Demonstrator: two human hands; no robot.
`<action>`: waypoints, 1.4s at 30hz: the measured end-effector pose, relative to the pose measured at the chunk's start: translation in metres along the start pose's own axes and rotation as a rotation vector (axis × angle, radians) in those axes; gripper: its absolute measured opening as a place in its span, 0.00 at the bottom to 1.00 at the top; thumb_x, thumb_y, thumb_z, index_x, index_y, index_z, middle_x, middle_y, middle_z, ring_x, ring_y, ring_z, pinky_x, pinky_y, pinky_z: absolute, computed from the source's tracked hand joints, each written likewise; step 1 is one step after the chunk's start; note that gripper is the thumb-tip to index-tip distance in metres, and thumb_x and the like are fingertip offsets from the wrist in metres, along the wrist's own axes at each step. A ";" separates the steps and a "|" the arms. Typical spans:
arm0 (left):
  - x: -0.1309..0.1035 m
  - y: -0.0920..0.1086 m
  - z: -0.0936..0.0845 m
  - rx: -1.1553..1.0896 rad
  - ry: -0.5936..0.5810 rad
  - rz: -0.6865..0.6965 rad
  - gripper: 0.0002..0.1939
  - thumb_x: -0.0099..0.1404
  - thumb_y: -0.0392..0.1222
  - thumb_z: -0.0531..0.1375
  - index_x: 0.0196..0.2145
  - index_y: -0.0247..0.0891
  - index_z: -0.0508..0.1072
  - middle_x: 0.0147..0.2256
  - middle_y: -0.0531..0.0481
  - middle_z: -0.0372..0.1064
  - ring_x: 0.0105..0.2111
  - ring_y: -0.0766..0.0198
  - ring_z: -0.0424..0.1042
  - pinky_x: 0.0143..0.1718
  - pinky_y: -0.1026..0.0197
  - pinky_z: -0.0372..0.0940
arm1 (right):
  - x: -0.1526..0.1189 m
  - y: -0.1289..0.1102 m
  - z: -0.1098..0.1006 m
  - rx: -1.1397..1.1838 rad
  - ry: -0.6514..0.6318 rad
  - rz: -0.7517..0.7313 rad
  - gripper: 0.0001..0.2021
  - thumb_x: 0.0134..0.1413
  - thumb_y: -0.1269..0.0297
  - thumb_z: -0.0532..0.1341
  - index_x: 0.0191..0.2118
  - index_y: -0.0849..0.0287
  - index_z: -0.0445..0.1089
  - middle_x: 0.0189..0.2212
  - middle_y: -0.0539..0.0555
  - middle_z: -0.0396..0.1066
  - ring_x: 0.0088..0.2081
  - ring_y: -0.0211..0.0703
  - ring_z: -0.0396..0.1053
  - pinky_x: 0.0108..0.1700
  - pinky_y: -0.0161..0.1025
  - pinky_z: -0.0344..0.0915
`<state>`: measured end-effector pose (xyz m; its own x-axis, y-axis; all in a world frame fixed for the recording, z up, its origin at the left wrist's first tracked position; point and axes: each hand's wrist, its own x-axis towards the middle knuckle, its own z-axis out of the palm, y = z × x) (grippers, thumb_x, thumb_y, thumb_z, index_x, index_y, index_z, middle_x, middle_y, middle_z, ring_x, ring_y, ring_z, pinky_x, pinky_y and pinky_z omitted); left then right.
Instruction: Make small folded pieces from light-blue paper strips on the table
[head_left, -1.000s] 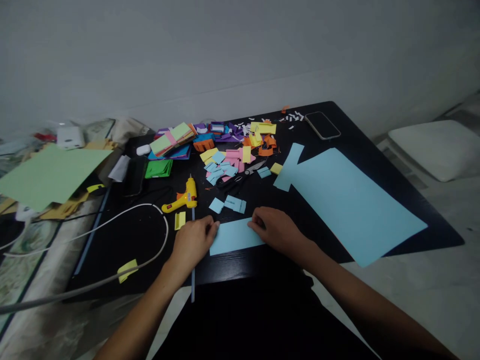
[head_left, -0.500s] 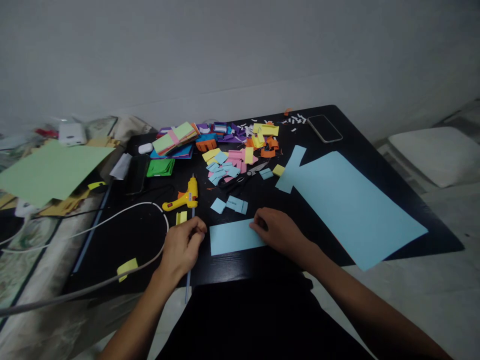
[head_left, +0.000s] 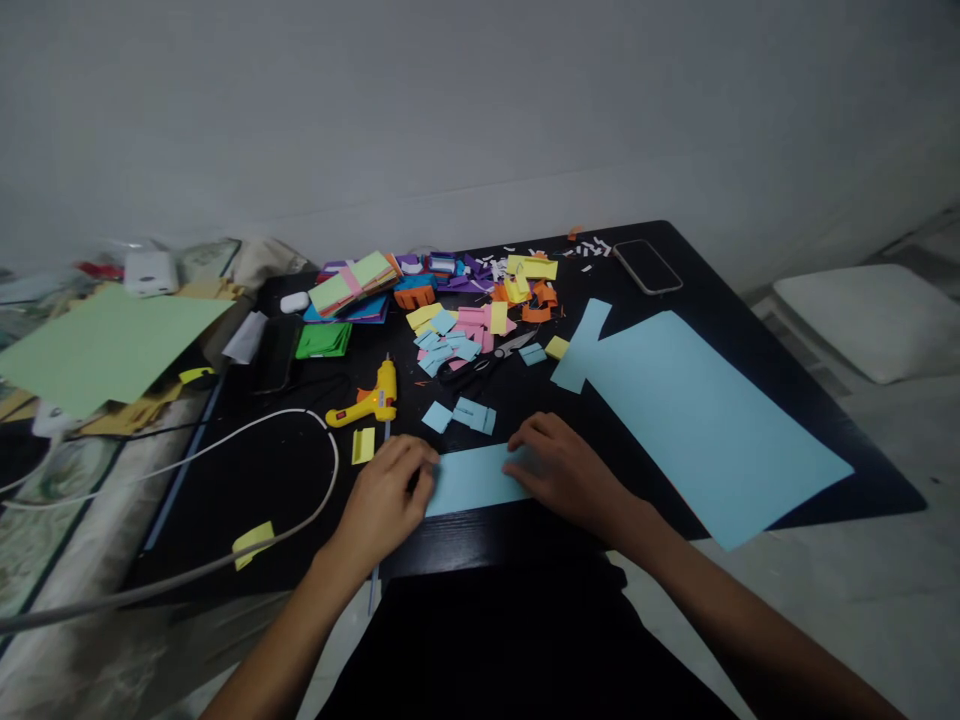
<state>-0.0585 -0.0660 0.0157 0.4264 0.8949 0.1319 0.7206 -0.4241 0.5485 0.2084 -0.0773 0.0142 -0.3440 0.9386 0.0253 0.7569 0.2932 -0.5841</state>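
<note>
"Where was the light-blue paper strip point(head_left: 471, 478)?"

"Flat on the black bench point(head_left: 465, 543), near its front edge, between the left hand point(head_left: 391, 490) and the right hand point(head_left: 559, 468)."

"And the grip on each side?"

"On the left, thumb and fingers curved at the strip's left end; on the right, bent fingers, a little blurred, covered the other end. Whether either grip pinched the paper, I couldn't tell."

"What crowded the work?"

"Mostly the left side. A yellow glue gun point(head_left: 382, 392) lay just beyond the left hand, and its thin pale stick point(head_left: 387, 431) ran toward the front edge, passing behind that hand. A yellow folded piece point(head_left: 363, 445) sat beside the gun, and a white cable point(head_left: 335, 455) looped over the bench further left, crossing a yellow slip point(head_left: 252, 545)."

"Straight ahead?"

"Small blue pieces point(head_left: 474, 415) just past the strip, then dark-handled scissors point(head_left: 514, 345) touching a heap of cut paper point(head_left: 480, 320)."

"And to the right?"

"A large blue sheet point(head_left: 712, 430) lay slanted, one corner past the bench edge, with a narrower blue offcut point(head_left: 583, 345) at its left corner. A phone point(head_left: 649, 267) rested well apart, near the far corner."
</note>
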 end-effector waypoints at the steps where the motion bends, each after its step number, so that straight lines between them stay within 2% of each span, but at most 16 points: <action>1: 0.001 0.000 0.002 0.014 -0.014 0.038 0.09 0.74 0.40 0.53 0.42 0.40 0.74 0.42 0.45 0.75 0.45 0.53 0.74 0.50 0.49 0.70 | 0.000 0.001 -0.001 -0.008 0.003 -0.018 0.08 0.63 0.69 0.66 0.47 0.62 0.74 0.46 0.60 0.73 0.49 0.51 0.70 0.51 0.46 0.68; 4: 0.006 0.001 0.008 0.074 -0.064 0.064 0.09 0.75 0.41 0.56 0.49 0.39 0.72 0.46 0.43 0.73 0.48 0.51 0.72 0.53 0.46 0.69 | 0.003 0.004 -0.001 -0.045 0.006 -0.019 0.09 0.68 0.71 0.60 0.49 0.64 0.74 0.47 0.62 0.74 0.50 0.53 0.69 0.54 0.49 0.67; 6: 0.012 0.001 0.011 0.112 -0.109 0.063 0.09 0.74 0.40 0.57 0.49 0.38 0.72 0.46 0.43 0.72 0.47 0.50 0.72 0.52 0.45 0.69 | 0.007 0.005 0.002 -0.061 -0.010 -0.017 0.09 0.68 0.72 0.59 0.50 0.64 0.74 0.48 0.62 0.74 0.50 0.54 0.69 0.55 0.51 0.66; 10: 0.026 0.001 0.010 0.116 -0.223 0.030 0.05 0.71 0.36 0.60 0.45 0.38 0.72 0.43 0.45 0.73 0.46 0.51 0.72 0.51 0.46 0.69 | 0.019 0.004 0.007 -0.101 -0.075 -0.040 0.10 0.64 0.75 0.60 0.49 0.65 0.73 0.47 0.62 0.74 0.49 0.54 0.68 0.55 0.50 0.65; 14: 0.037 0.002 0.007 0.066 -0.288 -0.038 0.04 0.68 0.33 0.62 0.40 0.38 0.72 0.40 0.46 0.73 0.45 0.51 0.73 0.50 0.48 0.67 | 0.027 0.002 0.006 -0.176 -0.130 -0.047 0.06 0.63 0.75 0.59 0.43 0.64 0.73 0.43 0.61 0.73 0.46 0.53 0.68 0.51 0.47 0.64; 17: 0.040 0.005 0.006 0.033 -0.297 0.013 0.04 0.70 0.32 0.59 0.36 0.39 0.71 0.38 0.47 0.71 0.44 0.52 0.71 0.48 0.49 0.66 | 0.030 0.000 0.006 -0.203 -0.140 -0.084 0.04 0.65 0.72 0.59 0.40 0.62 0.72 0.41 0.61 0.73 0.44 0.52 0.68 0.48 0.47 0.62; 22: 0.040 0.012 0.003 -0.133 -0.256 0.121 0.04 0.73 0.35 0.56 0.38 0.39 0.69 0.39 0.47 0.69 0.43 0.56 0.71 0.46 0.53 0.66 | 0.034 -0.006 0.010 0.033 -0.079 -0.233 0.03 0.63 0.73 0.60 0.38 0.60 0.70 0.38 0.56 0.73 0.42 0.47 0.68 0.47 0.44 0.61; 25: 0.038 0.016 -0.001 -0.222 -0.238 0.153 0.04 0.74 0.36 0.55 0.39 0.39 0.70 0.39 0.48 0.69 0.41 0.59 0.71 0.44 0.56 0.66 | 0.037 -0.010 0.007 0.239 -0.046 -0.246 0.04 0.58 0.75 0.62 0.34 0.60 0.68 0.33 0.52 0.71 0.35 0.40 0.67 0.41 0.38 0.62; 29: 0.036 0.019 -0.009 -0.257 -0.242 0.189 0.05 0.76 0.38 0.54 0.41 0.40 0.70 0.40 0.49 0.69 0.40 0.61 0.71 0.43 0.58 0.65 | 0.038 -0.015 -0.006 0.371 -0.092 -0.199 0.05 0.54 0.76 0.63 0.31 0.59 0.70 0.28 0.48 0.69 0.29 0.36 0.64 0.35 0.34 0.60; 33: 0.034 0.015 -0.019 -0.254 -0.224 0.178 0.07 0.77 0.39 0.54 0.40 0.40 0.70 0.38 0.50 0.68 0.39 0.62 0.70 0.42 0.59 0.65 | 0.030 -0.012 -0.029 0.392 -0.182 -0.124 0.03 0.56 0.73 0.63 0.33 0.59 0.72 0.30 0.50 0.73 0.31 0.37 0.68 0.36 0.35 0.62; 36: 0.031 0.005 -0.030 -0.260 -0.191 0.132 0.08 0.76 0.41 0.55 0.38 0.39 0.71 0.37 0.51 0.69 0.38 0.62 0.70 0.40 0.60 0.64 | 0.017 0.004 -0.050 0.386 -0.220 -0.051 0.02 0.58 0.70 0.63 0.34 0.59 0.73 0.33 0.52 0.75 0.33 0.40 0.70 0.38 0.37 0.66; 39: 0.029 -0.006 -0.040 -0.266 -0.160 0.087 0.09 0.76 0.41 0.56 0.36 0.39 0.72 0.36 0.51 0.70 0.37 0.62 0.70 0.40 0.60 0.64 | 0.003 0.028 -0.067 0.368 -0.266 0.082 0.04 0.61 0.65 0.62 0.36 0.58 0.74 0.36 0.53 0.77 0.36 0.43 0.72 0.39 0.41 0.68; 42: 0.027 -0.011 -0.044 -0.276 -0.131 0.055 0.09 0.75 0.42 0.57 0.35 0.39 0.72 0.35 0.51 0.71 0.36 0.62 0.71 0.39 0.61 0.64 | -0.004 0.046 -0.074 0.325 -0.189 0.187 0.05 0.61 0.62 0.63 0.35 0.56 0.74 0.34 0.53 0.77 0.35 0.45 0.73 0.40 0.43 0.69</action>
<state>-0.0789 -0.0307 0.0501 0.5407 0.8383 0.0700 0.5264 -0.4021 0.7492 0.2860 -0.0545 0.0475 -0.3368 0.9113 -0.2370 0.6113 0.0201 -0.7912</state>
